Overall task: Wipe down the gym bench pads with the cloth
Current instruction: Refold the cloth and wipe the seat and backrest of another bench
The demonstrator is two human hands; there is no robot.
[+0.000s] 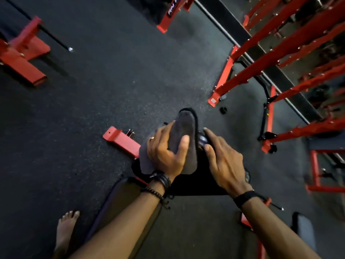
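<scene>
A grey cloth lies draped over the far end of the black seat pad of a gym bench. My left hand presses down on the cloth, fingers spread, thumb on top of it. Just to the right, my right hand rests on the pad's far right corner, fingers curled over its edge. Nearer to me lies the bench's longer back pad, partly hidden by my forearms.
The bench's red foot sticks out left on the dark rubber floor. A red rack fills the right side. Another red frame stands at far left. A bare foot stands at bottom left.
</scene>
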